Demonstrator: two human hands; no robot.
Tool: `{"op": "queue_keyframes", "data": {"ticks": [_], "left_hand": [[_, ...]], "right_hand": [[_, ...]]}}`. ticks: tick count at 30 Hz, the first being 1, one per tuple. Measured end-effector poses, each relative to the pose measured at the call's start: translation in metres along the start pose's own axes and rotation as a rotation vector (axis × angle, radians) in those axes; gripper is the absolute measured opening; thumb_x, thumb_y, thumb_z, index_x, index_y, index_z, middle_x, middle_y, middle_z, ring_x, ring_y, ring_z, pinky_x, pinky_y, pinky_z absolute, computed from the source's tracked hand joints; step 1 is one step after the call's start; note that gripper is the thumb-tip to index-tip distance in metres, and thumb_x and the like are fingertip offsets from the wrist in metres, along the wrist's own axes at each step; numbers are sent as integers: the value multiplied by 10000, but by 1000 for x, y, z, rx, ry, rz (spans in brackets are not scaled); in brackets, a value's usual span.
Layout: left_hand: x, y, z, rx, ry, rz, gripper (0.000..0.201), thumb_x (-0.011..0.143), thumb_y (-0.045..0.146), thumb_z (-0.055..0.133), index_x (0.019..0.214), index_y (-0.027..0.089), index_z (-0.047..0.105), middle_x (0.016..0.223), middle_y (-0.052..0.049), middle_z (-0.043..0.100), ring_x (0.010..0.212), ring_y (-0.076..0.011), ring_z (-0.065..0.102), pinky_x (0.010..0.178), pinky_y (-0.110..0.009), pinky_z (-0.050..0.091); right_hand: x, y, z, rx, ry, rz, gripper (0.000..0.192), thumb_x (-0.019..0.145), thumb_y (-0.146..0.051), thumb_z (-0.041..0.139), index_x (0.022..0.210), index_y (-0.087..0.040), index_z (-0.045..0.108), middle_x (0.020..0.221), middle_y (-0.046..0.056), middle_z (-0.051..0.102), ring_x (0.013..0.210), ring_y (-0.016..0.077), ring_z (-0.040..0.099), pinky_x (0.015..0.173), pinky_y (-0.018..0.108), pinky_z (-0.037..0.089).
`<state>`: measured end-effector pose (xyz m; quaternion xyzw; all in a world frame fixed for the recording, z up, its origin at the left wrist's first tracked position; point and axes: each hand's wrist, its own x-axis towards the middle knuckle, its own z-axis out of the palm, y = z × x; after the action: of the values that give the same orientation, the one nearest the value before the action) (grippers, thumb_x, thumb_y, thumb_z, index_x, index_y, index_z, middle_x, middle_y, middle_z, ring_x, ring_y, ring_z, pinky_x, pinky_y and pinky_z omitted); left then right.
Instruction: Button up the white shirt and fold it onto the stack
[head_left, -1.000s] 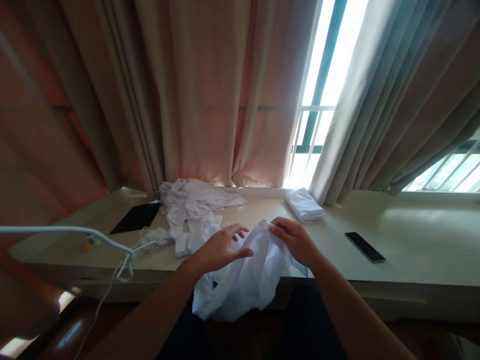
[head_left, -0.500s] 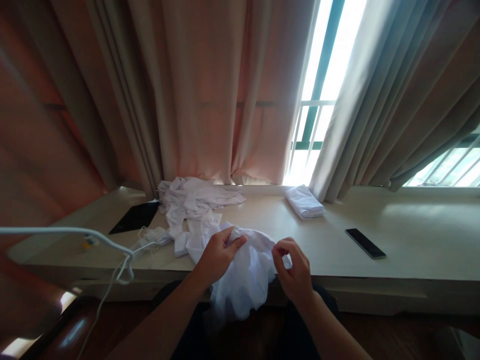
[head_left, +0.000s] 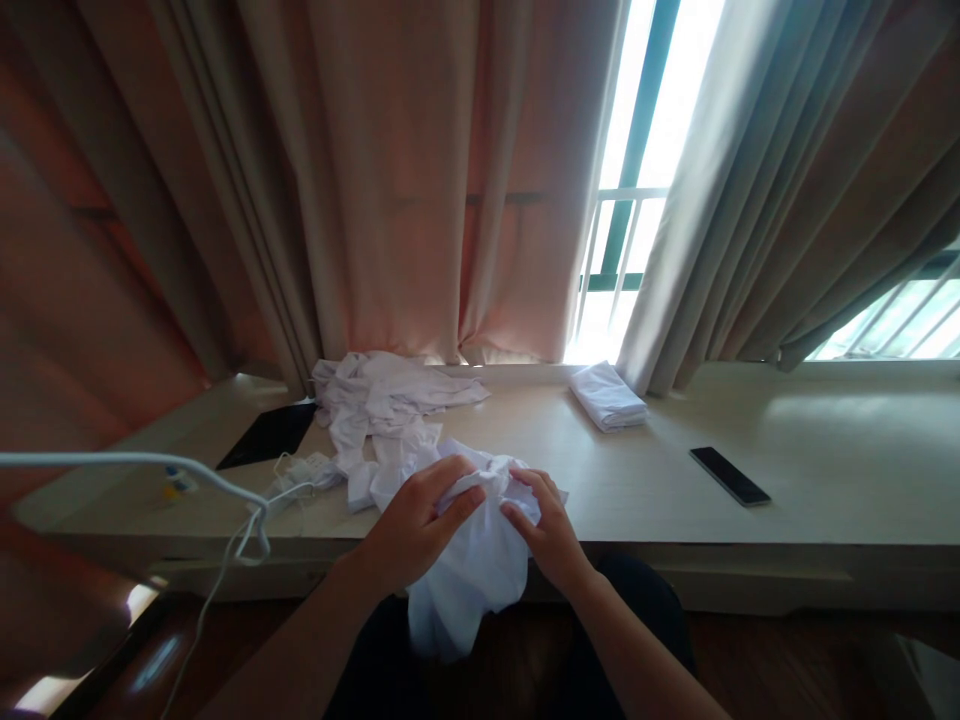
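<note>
A thin white garment (head_left: 480, 560) is gathered at the desk's front edge, its lower part hanging over the edge above my lap. My left hand (head_left: 424, 515) is closed on the upper edge, thumb on top. Close to its right, my right hand (head_left: 544, 525) pinches the same gathered edge between thumb and fingers. Bunched cloth between the hands hides exactly which part is gripped. Behind and left, more crumpled white clothing (head_left: 390, 390) lies in a heap, touching or overlapping the garment; I cannot tell whether they are separate.
On the desk (head_left: 840, 470), a folded white cloth (head_left: 607, 397) lies near the window and a phone (head_left: 729, 476) lies to the right. At left are a flat black item (head_left: 268, 435), a power strip (head_left: 311, 470) with cords, and a thick white cable (head_left: 150, 460). Curtains (head_left: 405, 200) hang behind.
My right hand has moved left, toward my left hand, and now takes hold of the garment's gathered edge. The hanging cloth has swung and bunched between the hands. The view has shifted slightly.
</note>
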<state>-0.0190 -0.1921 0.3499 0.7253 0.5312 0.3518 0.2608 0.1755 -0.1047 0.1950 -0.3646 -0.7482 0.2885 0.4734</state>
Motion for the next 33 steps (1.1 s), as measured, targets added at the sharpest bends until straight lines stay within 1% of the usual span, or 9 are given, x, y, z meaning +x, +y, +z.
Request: {"op": "queue_keyframes", "data": {"ticks": [3,6,10,14,17,20,24,28,33], "left_hand": [[-2,-1,-4,20,-9,24,283,983,449,497,933,188,594,901,-5,587,864,-155,544,816,-261,421],[-4,-7,-7,9,-4,-22,259,981,435,497,991,201,606,933,-12,629,886,-163,578,811,-262,440],[-8,-19,-13,-25,62,-141,304,934,467,574,1089,206,588,906,-8,656,820,-154,606,739,-247,467],[-8,-31,-20,24,11,-151,570,837,515,697,1324,248,565,967,-17,665,852,-168,617,733,-250,480],[-4,-38,-22,101,-52,-73,372,869,530,654,1051,212,716,900,-27,656,851,-173,597,731,-252,455],[1,-43,-22,122,2,-4,331,919,496,598,864,187,702,872,-36,635,842,-170,581,736,-258,431],[3,-45,-24,117,99,30,278,898,435,648,800,179,604,918,-38,630,887,-174,577,795,-266,427],[2,-43,-26,-4,31,-73,311,887,462,653,807,185,537,1041,-41,650,931,-179,585,803,-265,440],[1,-42,-28,-12,51,-184,360,894,515,614,793,182,521,719,32,488,696,-129,461,638,-228,374]], "right_hand": [[6,-3,6,42,-91,1,236,896,-344,673,1116,-263,642,1158,53,603,1133,242,552,1028,403,435],[9,-5,10,84,-157,-11,102,896,-310,657,938,-227,615,1018,36,606,1013,218,555,941,365,444],[8,0,9,92,-175,38,83,904,-277,625,881,-220,569,905,5,587,909,190,536,860,329,424],[7,7,6,86,-185,116,162,897,-299,635,817,-219,520,827,-14,558,815,170,515,765,300,405],[8,9,1,66,-184,122,205,888,-310,654,793,-221,496,796,-21,534,776,161,493,714,286,386],[10,8,-4,13,-184,89,220,859,-297,706,793,-219,511,794,-22,535,772,160,485,716,288,373],[13,5,-12,-81,-205,51,225,827,-332,773,793,-220,581,764,-16,545,758,167,481,714,299,356],[15,3,-18,-183,-220,28,270,801,-412,806,783,-223,614,710,-19,553,753,176,481,727,308,340],[16,0,-26,-340,-192,11,356,743,-445,850,759,-219,576,762,-16,605,805,190,509,774,325,327]]}}
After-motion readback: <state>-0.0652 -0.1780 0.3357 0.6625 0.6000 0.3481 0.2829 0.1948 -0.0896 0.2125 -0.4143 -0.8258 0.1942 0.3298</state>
